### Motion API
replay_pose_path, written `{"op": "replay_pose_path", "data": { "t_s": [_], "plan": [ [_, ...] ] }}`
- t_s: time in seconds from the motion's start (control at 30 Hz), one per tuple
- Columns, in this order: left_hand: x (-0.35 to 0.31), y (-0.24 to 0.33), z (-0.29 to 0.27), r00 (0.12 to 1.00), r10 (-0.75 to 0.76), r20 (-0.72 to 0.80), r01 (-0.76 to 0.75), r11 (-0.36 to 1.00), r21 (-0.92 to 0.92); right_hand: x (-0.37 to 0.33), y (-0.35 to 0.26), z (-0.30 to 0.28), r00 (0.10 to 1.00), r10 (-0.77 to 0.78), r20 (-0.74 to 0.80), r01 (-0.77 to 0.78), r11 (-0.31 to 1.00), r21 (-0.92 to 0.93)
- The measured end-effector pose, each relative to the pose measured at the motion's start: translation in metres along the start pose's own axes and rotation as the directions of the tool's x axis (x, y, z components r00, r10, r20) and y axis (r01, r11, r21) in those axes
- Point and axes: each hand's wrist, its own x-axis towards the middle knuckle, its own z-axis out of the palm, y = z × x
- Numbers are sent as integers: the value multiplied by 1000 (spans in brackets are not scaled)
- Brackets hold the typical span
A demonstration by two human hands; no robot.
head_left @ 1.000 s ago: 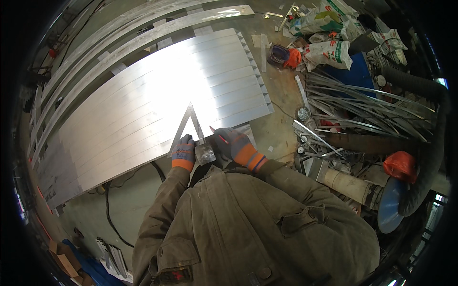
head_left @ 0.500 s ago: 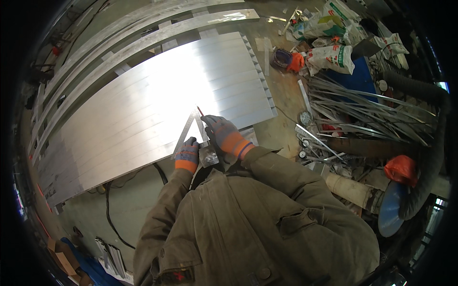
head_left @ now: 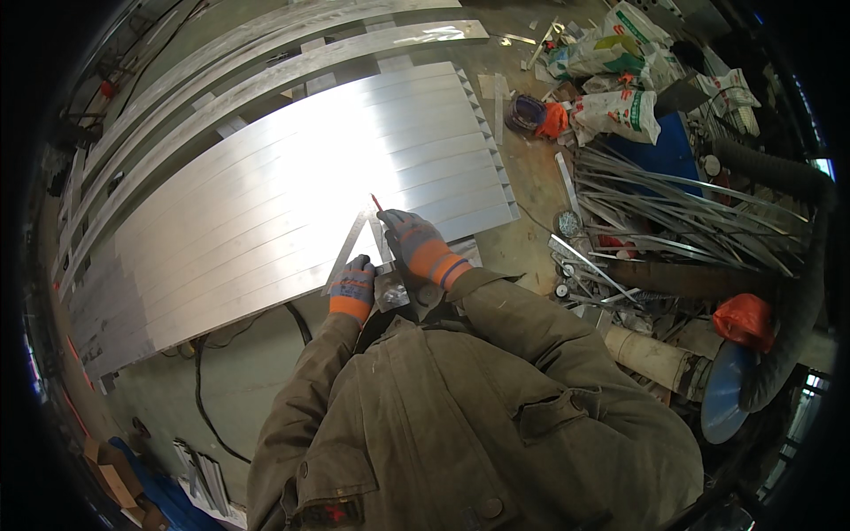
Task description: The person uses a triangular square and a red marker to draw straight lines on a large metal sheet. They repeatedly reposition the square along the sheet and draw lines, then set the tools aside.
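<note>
A long metal panel (head_left: 221,230), silvery and glaring in the middle, lies before me with several seams along it. On its near edge rests a metal triangle square (head_left: 348,246), its point away from me. My left hand (head_left: 352,288), in a grey and orange glove, has its fingers closed on the near left corner of the square. In the same kind of glove, my right hand (head_left: 418,242) pinches a red pencil (head_left: 377,203). The pencil's tip is over the panel near the square's point, where glare hides fine detail.
Long metal bars (head_left: 292,75) run behind the panel. Right of it lie a heap of thin metal strips (head_left: 691,208), white sacks (head_left: 615,115), a thick dark hose (head_left: 770,168) and a blue disc (head_left: 730,394). A black cable (head_left: 202,389) trails on the floor at the near left.
The pencil tip now shows slightly farther beyond the square's point. Both hands keep nearly the same places, and the whole view has shifted a little.
</note>
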Motion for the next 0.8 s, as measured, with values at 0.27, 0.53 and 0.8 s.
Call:
{"op": "replay_pose_path", "data": {
  "t_s": [0.27,0.53,0.8],
  "plan": [
    [0,1,-1,1000,-1,-25,0,999,-46,-27,-10,-23,992,61,108,-69,995,77],
    [0,2,1,1000,-21,-23,20,998,-52,-99,-29,-57,920,119,373,-176,977,121],
    [-17,-13,-7,989,-53,-135,52,999,-14,-90,-30,-45,982,123,140,-158,947,280]
  ]
}}
